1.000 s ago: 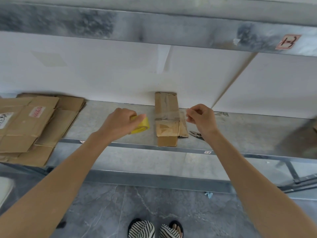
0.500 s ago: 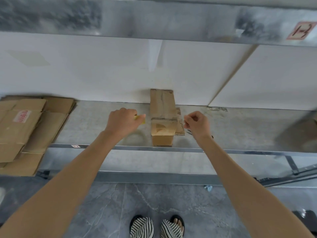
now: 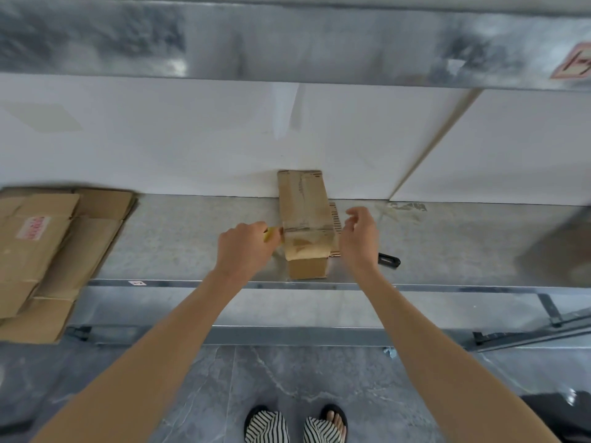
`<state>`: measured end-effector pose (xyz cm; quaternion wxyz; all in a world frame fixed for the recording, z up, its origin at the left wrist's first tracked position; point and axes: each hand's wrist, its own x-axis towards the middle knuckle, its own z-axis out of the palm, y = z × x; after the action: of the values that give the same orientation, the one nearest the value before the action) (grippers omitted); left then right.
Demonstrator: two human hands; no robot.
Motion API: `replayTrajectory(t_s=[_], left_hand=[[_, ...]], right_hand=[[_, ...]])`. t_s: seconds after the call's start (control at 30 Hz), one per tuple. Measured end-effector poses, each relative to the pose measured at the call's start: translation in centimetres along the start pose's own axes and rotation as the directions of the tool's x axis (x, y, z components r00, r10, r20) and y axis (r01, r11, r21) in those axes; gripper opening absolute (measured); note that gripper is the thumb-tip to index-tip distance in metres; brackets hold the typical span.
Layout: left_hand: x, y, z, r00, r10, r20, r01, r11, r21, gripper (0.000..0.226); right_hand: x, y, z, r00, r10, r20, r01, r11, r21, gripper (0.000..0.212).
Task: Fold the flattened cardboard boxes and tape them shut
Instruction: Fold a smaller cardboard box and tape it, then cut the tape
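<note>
**On the shelf [image 3: 179,238], we are taping the first of many**

Before us, we are working on a small cardboard box [image 3: 303,199], which is folded up and standing with its far end against the white wall [image 3: 160,139]. Our left hand [image 3: 246,247] is gripping the yellow tape roll [image 3: 270,235] right against the box's left side. A clear tape strip [image 3: 307,230] is running from there across the top flaps to the right side. Our right hand [image 3: 358,238] is hovering just beside the box's right edge, fingers loosely curved and gripping nothing that we can make out.

We are judging this box as folded and about midway through taping. The strip is lying over the flaps but seems to be joined to the roll, so cutting and pressing down are remaining. A small black tool [image 3: 388,259], perhaps a cutter, is lying just right of that hand. Well to the left, a stack of flattened cardboard boxes [image 3: 48,251] is waiting unfolded, so most of the task is lying ahead.
</note>
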<state>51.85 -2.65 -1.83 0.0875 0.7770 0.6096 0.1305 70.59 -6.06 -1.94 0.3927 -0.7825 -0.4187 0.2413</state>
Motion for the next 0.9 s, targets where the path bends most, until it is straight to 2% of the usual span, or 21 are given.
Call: replayTrajectory(t_s=[0.03,0.07,0.13,0.2,0.23,0.3,0.37,0.43,0.53,0.6,0.73,0.83,0.9], left_hand=[[-0.2,0.3,0.0,1.000,-0.013,0.021,0.013,1.000,-0.013,0.048],[-0.5,0.8,-0.1,0.998,-0.024,0.050,0.025,0.999,-0.024,0.049],[-1.2,1.8,-0.4,0.992,-0.046,0.113,0.053,0.997,-0.058,0.047],[-2.0,2.7,-0.8,0.981,-0.076,0.177,0.094,0.991,-0.094,0.038],[-2.4,3.0,-1.1,0.972,-0.087,0.219,0.115,0.986,-0.119,0.033],[-3.1,3.0,-1.7,0.944,-0.081,0.321,0.164,0.956,-0.243,0.024],[-3.9,2.8,-2.4,0.912,-0.040,0.408,0.227,0.878,-0.421,0.017],[-5.1,3.2,-2.7,0.895,-0.010,0.447,0.281,0.789,-0.546,0.017],[-6.5,4.5,-2.1,0.872,-0.036,0.487,0.410,0.597,-0.690,0.042],[-6.9,5.6,-1.5,0.856,-0.076,0.511,0.486,0.452,-0.748,0.049],[-8.3,8.4,0.0,0.895,-0.187,0.404,0.445,0.383,-0.810,0.041],[-8.2,9.8,0.9,0.894,-0.266,0.362,0.432,0.292,-0.853,0.037],[-7.7,9.7,1.3,0.884,-0.293,0.364,0.450,0.320,-0.834,0.033]], right_hand=[[0.2,-1.0,-0.7,0.998,-0.056,-0.017,0.057,0.998,0.018,0.025],[0.3,-2.3,-1.1,0.992,-0.121,0.032,0.121,0.993,-0.004,0.024],[0.2,-4.8,-1.1,0.955,-0.186,0.229,0.229,0.957,-0.178,0.044],[0.0,-6.2,-0.2,0.925,-0.140,0.353,0.290,0.861,-0.418,0.071],[-0.1,-6.5,0.2,0.923,-0.124,0.364,0.307,0.807,-0.505,0.077],[0.1,-6.4,0.7,0.923,-0.128,0.362,0.331,0.746,-0.578,0.076],[0.4,-6.2,0.5,0.890,-0.146,0.432,0.389,0.736,-0.553,0.069],[0.8,-6.3,0.0,0.805,-0.174,0.568,0.495,0.724,-0.480,0.071],[1.2,-6.8,-0.8,0.679,-0.175,0.713,0.582,0.720,-0.377,0.081],[1.5,-7.0,-1.1,0.622,-0.170,0.764,0.613,0.713,-0.340,0.083],[2.3,-7.3,-1.2,0.541,-0.128,0.831,0.656,0.683,-0.322,0.088],[2.9,-7.3,-1.2,0.517,-0.091,0.851,0.665,0.668,-0.333,0.090],[3.1,-7.3,-1.2,0.512,-0.085,0.855,0.669,0.665,-0.334,0.089]])
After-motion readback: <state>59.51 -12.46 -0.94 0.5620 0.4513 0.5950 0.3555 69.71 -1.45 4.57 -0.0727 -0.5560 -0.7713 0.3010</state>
